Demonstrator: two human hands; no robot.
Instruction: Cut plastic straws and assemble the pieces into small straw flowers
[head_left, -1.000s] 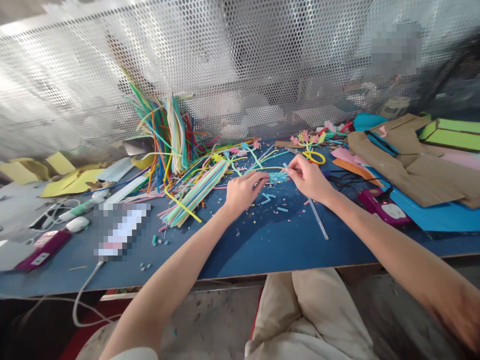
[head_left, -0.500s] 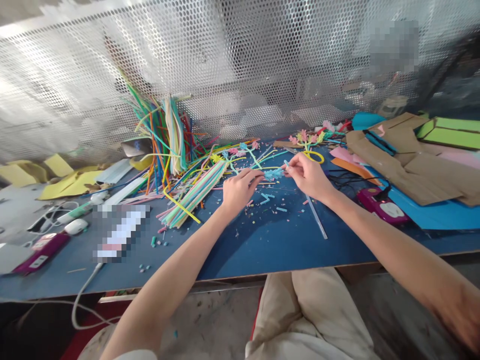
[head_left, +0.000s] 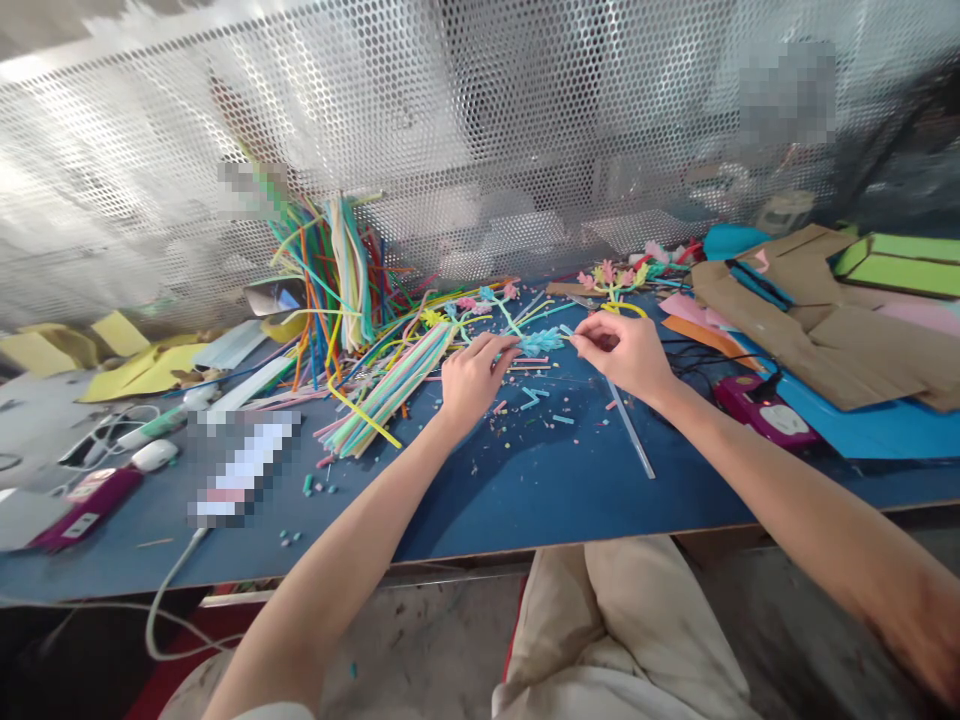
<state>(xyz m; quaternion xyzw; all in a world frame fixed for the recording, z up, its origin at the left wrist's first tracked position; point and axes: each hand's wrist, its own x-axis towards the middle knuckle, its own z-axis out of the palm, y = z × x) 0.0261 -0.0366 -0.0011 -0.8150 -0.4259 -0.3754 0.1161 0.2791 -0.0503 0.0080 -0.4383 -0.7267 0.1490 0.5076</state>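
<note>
Above the middle of the table, my left hand [head_left: 477, 378] is closed, thumb and fingers pinching the near end of a fluffy light-blue pipe-cleaner flower [head_left: 541, 343]. My right hand [head_left: 626, 352] is also closed in a pinch, its fingertips just right of the flower. A short blue pipe-cleaner piece [head_left: 566, 329] sticks out from those fingertips. Whether it touches the flower I cannot tell. Short blue cuttings [head_left: 535, 398] lie on the table below. Behind the hands is a pipe-cleaner flower stem [head_left: 512, 322] with small blossoms. A clear stick [head_left: 631, 430] lies under my right hand.
A bundle of pastel pipe cleaners [head_left: 394, 390] lies left of my hands, with more standing upright [head_left: 350, 270] behind. A phone [head_left: 251, 465] on a cable lies further left. At right are a purple power strip [head_left: 765, 410] and brown paper [head_left: 817, 320]. A perforated metal screen [head_left: 517, 130] closes the back.
My right hand has shifted slightly right, and its fingertips have drawn a little away from the blue flower. My left hand has moved slightly left, still on the flower.
</note>
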